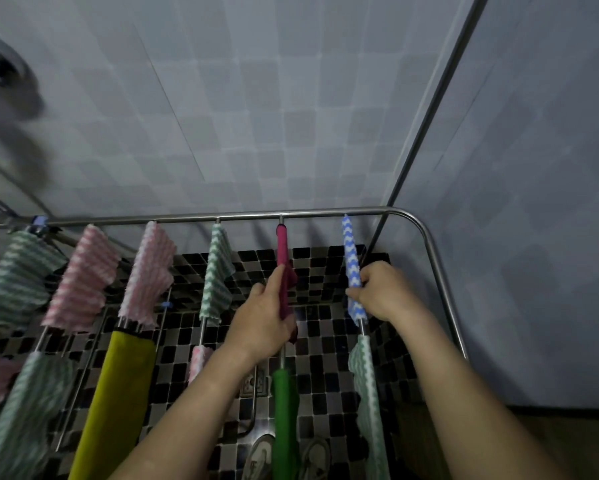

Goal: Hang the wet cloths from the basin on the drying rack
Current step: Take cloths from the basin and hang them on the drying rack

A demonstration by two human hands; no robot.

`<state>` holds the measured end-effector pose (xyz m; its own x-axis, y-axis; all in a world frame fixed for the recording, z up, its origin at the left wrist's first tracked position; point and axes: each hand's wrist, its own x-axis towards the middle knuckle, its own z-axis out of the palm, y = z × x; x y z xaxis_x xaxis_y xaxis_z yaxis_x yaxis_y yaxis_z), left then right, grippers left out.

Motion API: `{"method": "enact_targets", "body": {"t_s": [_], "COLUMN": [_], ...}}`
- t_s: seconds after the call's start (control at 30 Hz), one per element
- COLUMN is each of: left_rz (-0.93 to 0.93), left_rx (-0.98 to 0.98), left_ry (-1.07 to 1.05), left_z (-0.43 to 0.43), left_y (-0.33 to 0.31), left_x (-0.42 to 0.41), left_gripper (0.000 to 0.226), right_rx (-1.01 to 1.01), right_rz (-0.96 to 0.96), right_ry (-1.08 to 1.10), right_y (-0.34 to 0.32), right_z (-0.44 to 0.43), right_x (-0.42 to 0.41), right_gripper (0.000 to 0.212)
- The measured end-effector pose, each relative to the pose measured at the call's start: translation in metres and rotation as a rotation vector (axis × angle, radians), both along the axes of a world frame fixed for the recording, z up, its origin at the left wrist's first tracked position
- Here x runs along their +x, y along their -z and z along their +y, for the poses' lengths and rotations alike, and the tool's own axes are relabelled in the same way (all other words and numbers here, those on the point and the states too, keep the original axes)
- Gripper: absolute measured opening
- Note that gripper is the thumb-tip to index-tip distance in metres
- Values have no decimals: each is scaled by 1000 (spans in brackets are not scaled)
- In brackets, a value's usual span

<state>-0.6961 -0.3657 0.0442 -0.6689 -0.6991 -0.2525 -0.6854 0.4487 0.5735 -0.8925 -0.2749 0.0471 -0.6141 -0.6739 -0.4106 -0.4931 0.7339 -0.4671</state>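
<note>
**Both hands on cloths at the rack's right end**

I see the steel drying rack point(426, 237) spanning the view, its far rail running along the tiled wall. On the rack's second rod from its curved right corner, the left hand point(260, 317) holds a magenta cloth point(282, 244) draped over the rod, fingers closed on it. On the rack's last rod, the right hand point(384, 289) is curled round a blue-and-white zigzag cloth point(350, 258). Nearer me on those same two rods hang a plain green cloth point(284, 410) and a green-and-white zigzag cloth point(367, 386). Towards the rack's left end hang a green-striped cloth point(216, 271), a pink-striped cloth point(151, 271) and a yellow cloth point(118, 393).
</note>
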Motion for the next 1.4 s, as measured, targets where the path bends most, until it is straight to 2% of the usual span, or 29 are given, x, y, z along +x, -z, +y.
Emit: {"method": "enact_targets", "body": {"t_s": [0.1, 0.27, 0.4, 0.47, 0.57, 0.63, 0.77, 0.87, 0.93, 1.1, 1.23, 1.33, 1.4], "left_rz": [72, 61, 74, 87, 113, 66, -3, 101, 157, 182, 171, 129, 139], "left_rx": [104, 180, 138, 79, 23, 65, 168, 325, 322, 250, 282, 285, 292], "left_ry": [-7, -6, -21, -52, -10, 36, 143, 164, 198, 299, 308, 335, 334], "left_z": [-3, -7, -4, 2, 15, 21, 36, 50, 54, 54, 53, 53, 57], "left_y": [7, 4, 1, -4, -11, -13, -4, 2, 5, 5, 1, -4, -11], "left_x": [3, 2, 10, 18, 35, 49, 68, 81, 84, 89, 93, 97, 101], "left_gripper": [92, 99, 96, 86, 51, 34, 28, 26, 23, 18, 16, 18, 19], "right_rx": [-50, -111, -135, -123, -54, -17, 21, 25, 25, 62, 21, -125, -220], "right_rz": [-12, -28, 40, 80, 63, 43, 102, 134, 201, 375, 297, 258, 188], "right_ry": [22, -3, 10, 26, 60, 87, 140, 210, 285, 413, 476, 546, 633], "right_y": [3, 1, -6, -12, -19, -24, -29, -23, -17, -9, -16, -32, -43], "right_z": [3, 13, 22, 33, 60, 79, 105, 114, 117, 115, 113, 120, 132], "right_x": [5, 10, 17, 21, 35, 55, 95, 126, 141, 166, 180, 200, 219], "right_gripper": [15, 21, 26, 21, 50, 54, 42, 25, 14, 16, 19, 33, 33]}}
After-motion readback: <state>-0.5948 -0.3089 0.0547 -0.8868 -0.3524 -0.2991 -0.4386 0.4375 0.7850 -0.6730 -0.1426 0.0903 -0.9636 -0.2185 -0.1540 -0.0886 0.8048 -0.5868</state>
